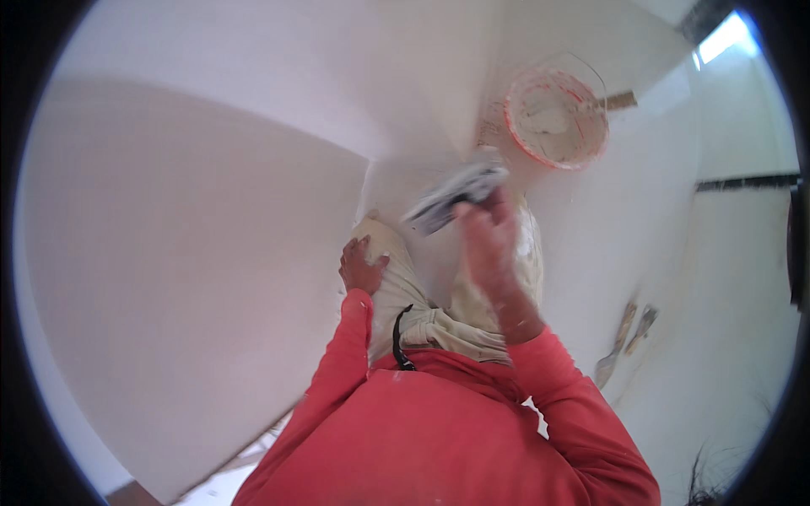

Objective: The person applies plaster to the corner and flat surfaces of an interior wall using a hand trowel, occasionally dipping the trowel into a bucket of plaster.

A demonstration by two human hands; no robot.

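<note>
Pale wall (186, 253), illegible reddish marks (488, 131), right hand (491, 240) gripping blurred tool (447, 202), left hand (361, 268) open on knee (373, 228)

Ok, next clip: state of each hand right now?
Left hand: open, holding nothing, resting on the left leg.
Right hand: closed on a trowel, blurred.

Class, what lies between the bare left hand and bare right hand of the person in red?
The head view shows the beige cloth left trouser leg under and beside the left hand, then bare pale surface toward the right hand.
</note>
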